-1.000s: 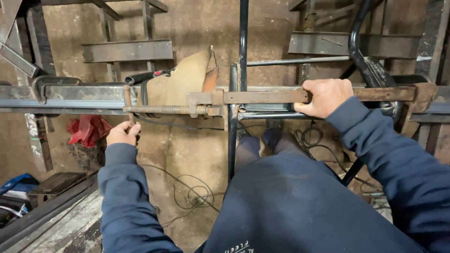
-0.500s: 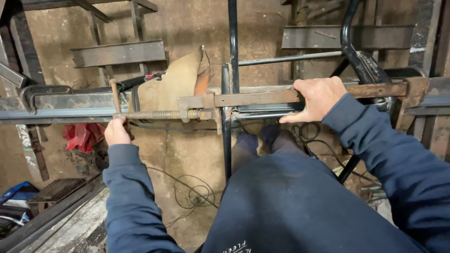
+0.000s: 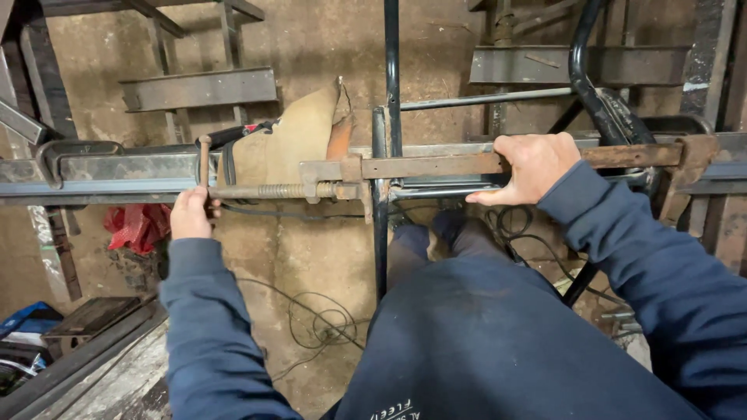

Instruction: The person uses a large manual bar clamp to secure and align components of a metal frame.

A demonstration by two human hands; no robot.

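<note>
Far left, a grey steel beam [image 3: 117,177] runs level across my view, with a dark metal loop [image 3: 58,152] hooked over it. Below it a red rag [image 3: 136,227] lies bunched on the floor, and dark flat pieces [image 3: 85,315] sit at the lower left corner. My left hand [image 3: 191,214] is closed around the lower end of the upright cross handle [image 3: 204,167] at the end of the clamp screw [image 3: 261,191], fingers wrapped tight, blue sleeve trailing down toward me. The rusty bar clamp [image 3: 436,166] lies horizontal, just in front of the beam, its threaded screw running right from the handle into the sliding jaw block [image 3: 331,180]. Behind the screw hangs a tan leather piece [image 3: 299,132], folded over the beam. A black vertical tube [image 3: 389,78] crosses the clamp bar near the middle; the clamp pad presses against a second dark upright [image 3: 380,225] just beside it. Thin cable [image 3: 323,323] loops on the dirt floor underneath. Further right, my right hand [image 3: 529,167] grips the flat rusty bar from above, fingers curled over it, thumb underneath. At the far right the bar ends in a fixed jaw [image 3: 689,167], hooked over the frame. A curved black pipe [image 3: 583,70] rises behind that hand.
</note>
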